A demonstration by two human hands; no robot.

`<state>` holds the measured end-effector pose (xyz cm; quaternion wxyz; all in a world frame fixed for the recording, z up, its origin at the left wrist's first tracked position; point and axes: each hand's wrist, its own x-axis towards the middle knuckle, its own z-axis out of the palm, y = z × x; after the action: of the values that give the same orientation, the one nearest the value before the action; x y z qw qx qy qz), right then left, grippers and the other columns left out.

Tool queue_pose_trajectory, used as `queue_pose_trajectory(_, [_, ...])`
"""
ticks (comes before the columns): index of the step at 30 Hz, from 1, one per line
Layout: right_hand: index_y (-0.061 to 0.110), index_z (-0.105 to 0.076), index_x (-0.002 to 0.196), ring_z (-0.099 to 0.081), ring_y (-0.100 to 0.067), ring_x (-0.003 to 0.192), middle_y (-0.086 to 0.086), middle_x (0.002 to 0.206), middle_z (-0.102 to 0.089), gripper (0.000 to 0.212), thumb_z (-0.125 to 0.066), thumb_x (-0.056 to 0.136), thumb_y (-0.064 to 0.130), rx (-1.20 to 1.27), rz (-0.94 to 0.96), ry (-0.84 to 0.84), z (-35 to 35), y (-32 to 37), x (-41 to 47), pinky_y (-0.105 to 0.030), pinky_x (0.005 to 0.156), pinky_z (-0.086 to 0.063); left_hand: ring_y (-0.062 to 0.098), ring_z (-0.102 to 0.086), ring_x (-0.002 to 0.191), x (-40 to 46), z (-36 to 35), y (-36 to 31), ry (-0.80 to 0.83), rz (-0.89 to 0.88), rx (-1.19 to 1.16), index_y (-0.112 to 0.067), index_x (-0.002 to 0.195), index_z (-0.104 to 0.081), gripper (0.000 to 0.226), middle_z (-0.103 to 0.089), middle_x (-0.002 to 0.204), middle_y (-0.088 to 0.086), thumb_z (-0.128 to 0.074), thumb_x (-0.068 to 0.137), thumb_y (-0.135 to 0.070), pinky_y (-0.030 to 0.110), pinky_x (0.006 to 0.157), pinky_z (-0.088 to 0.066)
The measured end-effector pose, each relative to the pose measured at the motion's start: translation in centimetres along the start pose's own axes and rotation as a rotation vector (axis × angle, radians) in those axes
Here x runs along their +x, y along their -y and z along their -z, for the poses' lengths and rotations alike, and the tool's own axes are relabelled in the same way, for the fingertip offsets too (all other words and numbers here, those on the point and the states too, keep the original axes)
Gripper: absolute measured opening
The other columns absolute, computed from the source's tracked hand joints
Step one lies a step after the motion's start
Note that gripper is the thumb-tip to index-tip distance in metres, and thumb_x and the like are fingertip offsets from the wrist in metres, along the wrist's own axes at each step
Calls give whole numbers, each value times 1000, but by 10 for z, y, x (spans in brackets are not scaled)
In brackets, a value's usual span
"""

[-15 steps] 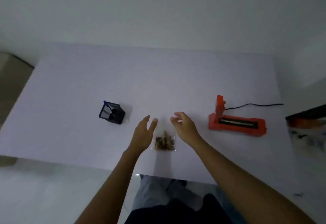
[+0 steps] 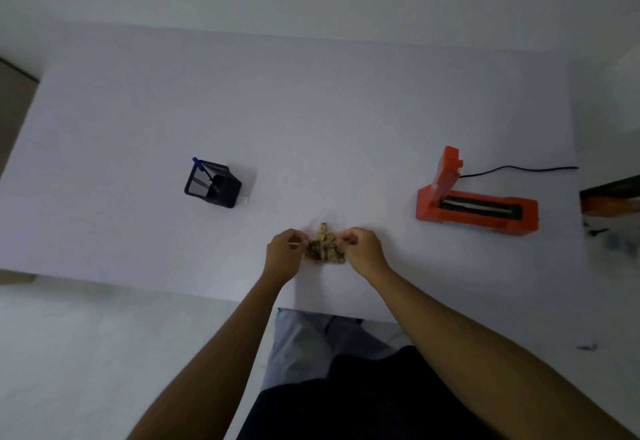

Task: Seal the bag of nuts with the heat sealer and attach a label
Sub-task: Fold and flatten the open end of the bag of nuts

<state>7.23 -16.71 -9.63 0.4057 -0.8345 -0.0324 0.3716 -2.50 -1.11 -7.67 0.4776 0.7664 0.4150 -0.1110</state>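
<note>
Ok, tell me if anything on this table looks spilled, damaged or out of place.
Nothing stands out. The bag of nuts lies near the front edge with both hands pinching its sides, no nuts loose. The orange heat sealer sits open; the pen holder stands upright.

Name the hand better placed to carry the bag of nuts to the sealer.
Right. The right hand grips the bag on the side nearer the orange sealer, which stands open to the right; the left hand would have to cross over.
</note>
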Motion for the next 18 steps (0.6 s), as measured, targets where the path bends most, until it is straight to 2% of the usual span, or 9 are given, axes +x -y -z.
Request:
queue_pose_trajectory(3, [6,-76,94,-69,-21,84,-7,91,-75,7,-73,89,11,12,46,-3,8,-6,-5,-19,68,-53,8,-65,83,-6,6,10,-22,-70,-30,-17,88,-70,7,-70,89,-6,-66,90,-11,16,74,-47])
queue_pose_trajectory(6, [10,-74,94,-68,-15,79,-1,90,-73,4,-72,91,12,40,163,-39,14,-14,-17,-30,75,-59,3,-65,87,-13,12,21,-26,-180,-50,-16,92,-73,6,-72,93,-7,-67,91,-15,16,78,-51])
queue_pose_trajectory(8, [12,-73,95,-69,-14,89,0,95,-73,5,-73,91,13,63,220,-36,17,-23,-23,-33,80,-60,2,-66,92,-17,15,27,-38,-212,-73,-16,97,-74,9,-73,99,-8,-67,90,-16,16,79,-54])
queue_pose_trajectory(11, [17,-73,94,-69,-18,103,-2,103,-74,11,-72,90,6,141,184,53,18,-34,-30,-40,93,-59,5,-66,97,-20,17,32,-32,-252,-75,-14,100,-76,13,-72,110,-7,-68,90,-14,14,80,-54])
queue_pose_trajectory(15, [17,-73,93,-70,-19,106,-5,107,-76,17,-70,90,0,152,193,79,18,-38,-34,-36,101,-55,-3,-63,99,-18,13,38,22,-296,-42,-18,95,-76,10,-69,118,-7,-69,89,-16,10,79,-52])
queue_pose_trajectory(18, [8,-74,95,-71,-17,106,-6,107,-76,10,-69,91,1,165,194,86,20,-41,-35,-31,100,-55,-2,-61,103,-17,12,39,80,-300,-34,-20,107,-71,21,-67,120,-9,-73,86,-20,22,85,-55])
